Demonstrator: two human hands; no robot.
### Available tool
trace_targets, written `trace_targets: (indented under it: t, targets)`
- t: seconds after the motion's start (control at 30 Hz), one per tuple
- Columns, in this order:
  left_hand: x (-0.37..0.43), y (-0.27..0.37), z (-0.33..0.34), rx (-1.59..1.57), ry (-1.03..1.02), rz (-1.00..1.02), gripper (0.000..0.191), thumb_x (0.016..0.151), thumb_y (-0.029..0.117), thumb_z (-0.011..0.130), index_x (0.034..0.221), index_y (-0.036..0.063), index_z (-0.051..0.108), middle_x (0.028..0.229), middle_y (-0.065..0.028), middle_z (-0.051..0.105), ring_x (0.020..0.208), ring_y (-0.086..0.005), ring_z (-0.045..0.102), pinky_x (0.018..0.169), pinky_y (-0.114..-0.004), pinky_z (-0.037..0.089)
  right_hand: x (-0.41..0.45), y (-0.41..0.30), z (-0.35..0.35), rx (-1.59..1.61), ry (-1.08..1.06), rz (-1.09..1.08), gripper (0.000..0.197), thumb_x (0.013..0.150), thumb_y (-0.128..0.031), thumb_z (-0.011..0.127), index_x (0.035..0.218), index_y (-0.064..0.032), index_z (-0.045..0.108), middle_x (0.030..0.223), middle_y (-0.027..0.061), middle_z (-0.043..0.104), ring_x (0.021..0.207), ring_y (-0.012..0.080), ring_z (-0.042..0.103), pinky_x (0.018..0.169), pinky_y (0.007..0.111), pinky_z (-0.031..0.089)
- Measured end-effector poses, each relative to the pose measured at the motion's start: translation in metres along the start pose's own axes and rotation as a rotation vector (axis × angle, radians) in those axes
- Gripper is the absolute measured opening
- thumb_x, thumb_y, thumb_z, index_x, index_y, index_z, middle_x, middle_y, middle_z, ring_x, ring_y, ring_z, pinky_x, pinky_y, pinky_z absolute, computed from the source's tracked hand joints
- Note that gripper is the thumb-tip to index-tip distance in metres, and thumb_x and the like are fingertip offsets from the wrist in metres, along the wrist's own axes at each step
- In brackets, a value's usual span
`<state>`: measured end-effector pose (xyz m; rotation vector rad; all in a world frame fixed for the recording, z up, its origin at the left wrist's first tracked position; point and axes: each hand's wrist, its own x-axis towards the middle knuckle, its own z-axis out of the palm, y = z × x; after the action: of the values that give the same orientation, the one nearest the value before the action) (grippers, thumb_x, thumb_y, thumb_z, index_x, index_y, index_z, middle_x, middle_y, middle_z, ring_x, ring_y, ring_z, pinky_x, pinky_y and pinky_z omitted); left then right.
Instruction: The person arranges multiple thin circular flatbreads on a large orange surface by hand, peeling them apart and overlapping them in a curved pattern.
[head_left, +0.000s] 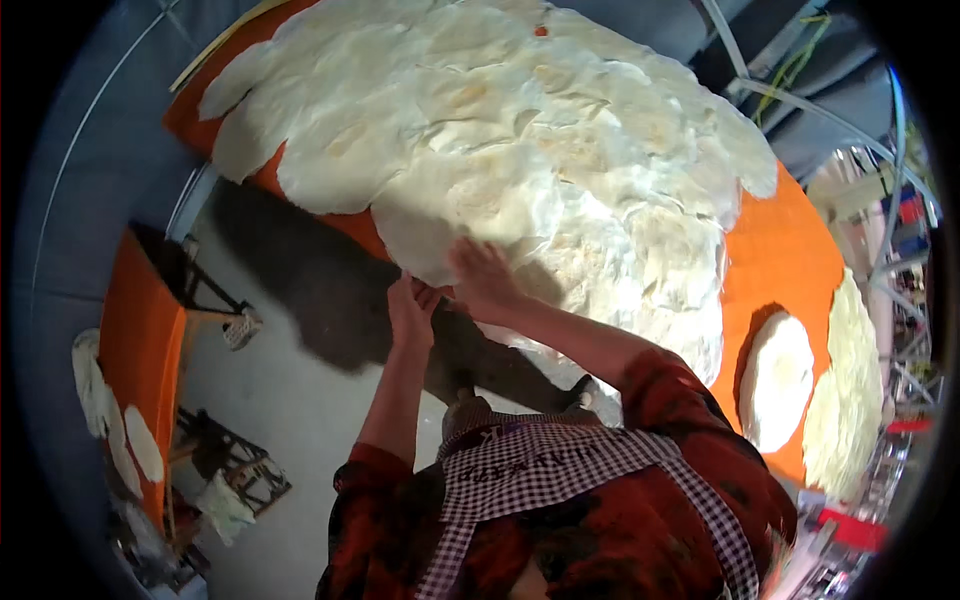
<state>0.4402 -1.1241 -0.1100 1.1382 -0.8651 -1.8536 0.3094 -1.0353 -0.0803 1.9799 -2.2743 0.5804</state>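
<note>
Thin pale rounds of flatbread (450, 75) lie overlapping in a wide spread over an orange-covered table (780, 240). My left hand (410, 311) is at the table's near edge, its fingertips pinching the rim of the closest flatbread round (416, 229). Just right of it, my right hand (484, 281) is over the same round with its fingers stretched out and slightly blurred. Nothing shows in its grasp, and whether the palm presses on the bread is hard to tell.
A thick stack of rounds (776, 382) stands at the right, beside more flatbread (847, 397). At the left is a second orange-covered table (142, 337) bearing a few rounds. Metal frame poles (825, 109) rise at the upper right. Low stools (255, 476) stand on the floor.
</note>
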Motion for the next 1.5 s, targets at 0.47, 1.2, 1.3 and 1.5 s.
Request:
trace_targets:
  t: [0.47, 1.2, 1.3, 1.5]
  targets:
    - [-0.043, -0.087, -0.052, 0.065, -0.406, -0.595, 0.041, 0.081, 0.014, 0.063, 0.118, 0.0129, 0.045, 0.114, -0.0039, 0.046, 0.101, -0.0166, 0.047, 0.088, -0.042, 0.04, 0.005, 0.034, -0.175, -0.144, 0.092, -0.093, 0.028, 0.075, 0.003, 0.056, 0.098, -0.0057, 0.068, 0.091, 0.0139, 0.068, 0.083, 0.0283, 0.067, 0.074, 0.037, 0.053]
    - [-0.043, -0.055, 0.02, -0.07, -0.767, -0.646, 0.039, 0.087, 0.017, 0.045, 0.12, -0.0032, 0.046, 0.117, -0.0142, 0.056, 0.109, -0.0288, 0.055, 0.093, -0.042, 0.044, -0.132, 0.023, -0.029, 0.02, 0.204, 0.22, 0.043, 0.077, -0.021, 0.057, 0.116, -0.0045, 0.056, 0.115, 0.016, 0.059, 0.103, 0.0317, 0.059, 0.077, 0.044, 0.051]
    - [-0.068, -0.038, 0.028, 0.05, -0.729, -0.613, 0.046, 0.087, 0.02, 0.043, 0.128, -0.0016, 0.041, 0.127, -0.0161, 0.051, 0.117, -0.0323, 0.051, 0.096, -0.049, 0.043, -0.127, 0.031, -0.059, 0.081, 0.059, 0.235, 0.03, 0.075, -0.017, 0.059, 0.103, -0.0045, 0.06, 0.095, 0.0146, 0.066, 0.083, 0.0316, 0.065, 0.065, 0.041, 0.053]
    - [-0.075, -0.032, 0.028, 0.101, -0.751, -0.541, 0.05, 0.083, 0.02, 0.046, 0.13, 0.0024, 0.04, 0.122, -0.0148, 0.053, 0.109, -0.0328, 0.056, 0.085, -0.051, 0.05, -0.146, 0.014, -0.068, 0.121, 0.137, 0.27, 0.034, 0.075, -0.009, 0.055, 0.108, -0.0093, 0.065, 0.09, 0.015, 0.066, 0.075, 0.0306, 0.064, 0.063, 0.04, 0.052]
